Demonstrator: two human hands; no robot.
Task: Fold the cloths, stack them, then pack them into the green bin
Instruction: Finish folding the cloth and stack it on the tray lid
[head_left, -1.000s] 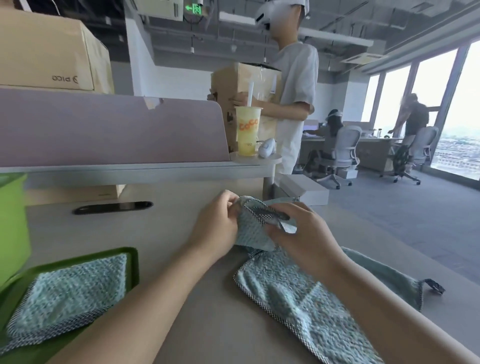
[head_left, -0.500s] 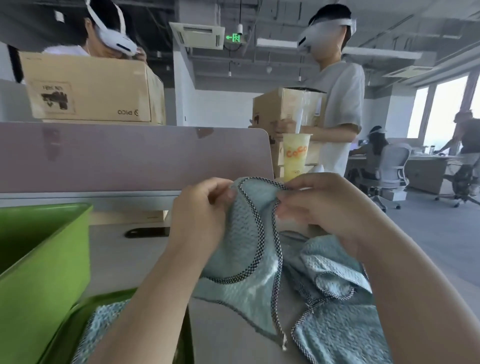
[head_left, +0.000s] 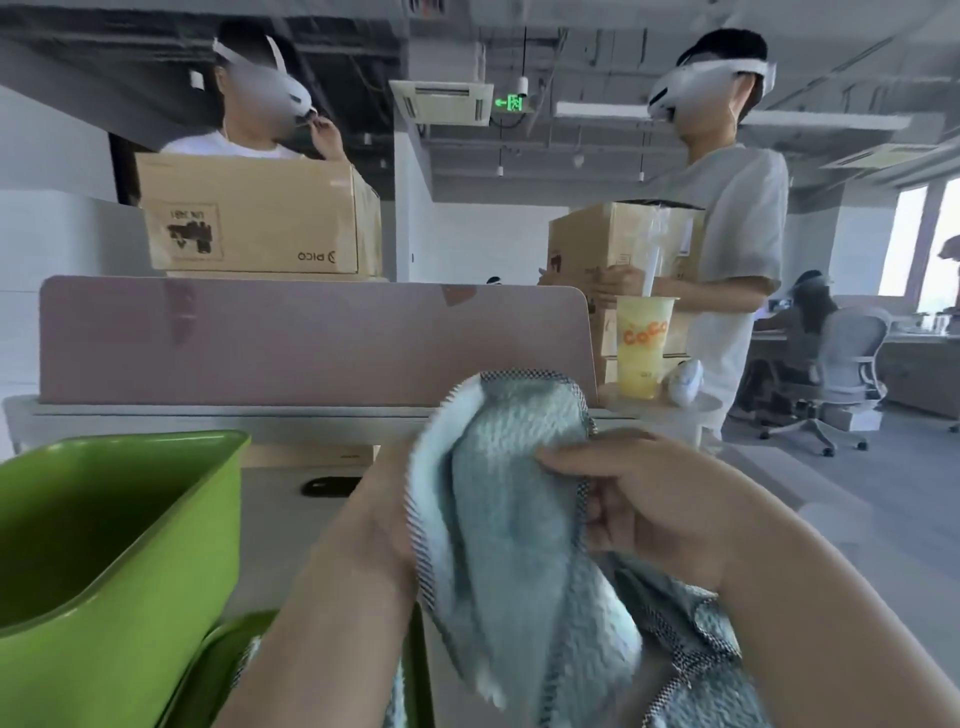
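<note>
I hold a light blue cloth (head_left: 511, 519) with a black-and-white checked border up off the table, in front of me. My left hand (head_left: 382, 519) grips its left edge and is partly hidden behind the fabric. My right hand (head_left: 644, 506) pinches its right edge. A second blue cloth (head_left: 701, 654) lies crumpled below my right forearm. The green bin (head_left: 171, 525) stands open at the left. Below it a green tray or lid (head_left: 218, 670) shows at the bottom edge, with a bit of cloth on it, mostly hidden by my left arm.
A pink desk divider (head_left: 311, 343) runs across behind the table. A yellow drink cup (head_left: 644, 348) and a small white object (head_left: 685, 382) stand on a ledge at the right. Two people with headsets and cardboard boxes (head_left: 260, 218) are beyond. A black slot (head_left: 330, 486) sits in the table.
Both hands have lifted the cloth from the table up in front of me and spread it. The view has tilted upward, so the bin and the people come into view.
</note>
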